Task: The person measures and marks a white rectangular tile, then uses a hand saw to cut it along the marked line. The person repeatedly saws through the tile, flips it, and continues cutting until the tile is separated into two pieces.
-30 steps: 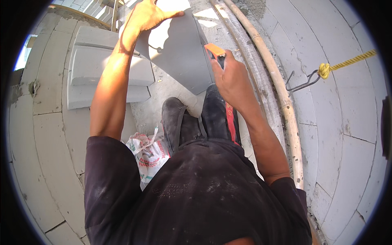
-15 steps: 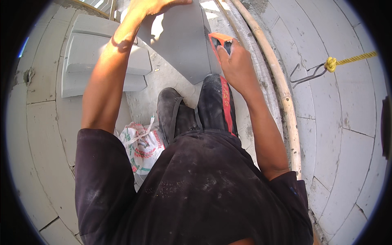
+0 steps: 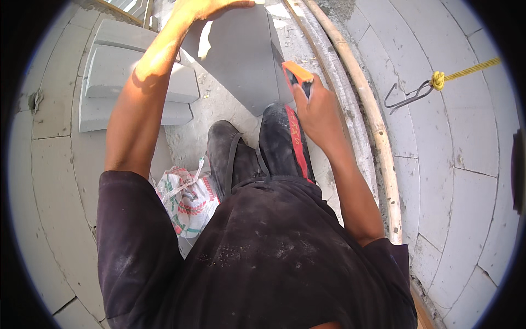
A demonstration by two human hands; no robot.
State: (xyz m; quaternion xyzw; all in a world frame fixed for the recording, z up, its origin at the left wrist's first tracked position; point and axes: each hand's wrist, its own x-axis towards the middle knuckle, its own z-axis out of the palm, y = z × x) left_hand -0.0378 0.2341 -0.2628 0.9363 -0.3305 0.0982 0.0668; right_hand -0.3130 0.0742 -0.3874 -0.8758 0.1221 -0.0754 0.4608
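A grey block [image 3: 235, 60] stands tilted in front of my knees, its lower corner close to my right knee. My left hand [image 3: 211, 7] grips its top end at the upper edge of the view, the thumb side stretched along it; some of the fingers are hidden. Closed round the orange and black handle of a handsaw [image 3: 296, 71], my right hand [image 3: 318, 107] is beside the block's right side, just above my right knee. The saw's blade can hardly be made out.
More grey blocks [image 3: 129, 71] lie stacked at the left. A white printed sack [image 3: 189, 200] sits by my left leg. Along the right runs a bamboo pole [image 3: 378, 129]; beyond it a metal hook [image 3: 408, 97] hangs on a yellow rope [image 3: 468, 69] before a block wall [image 3: 471, 142].
My right hand and the handsaw have moved a little down, toward my knee. The left hand keeps its place on the block, while the whole view has shifted slightly.
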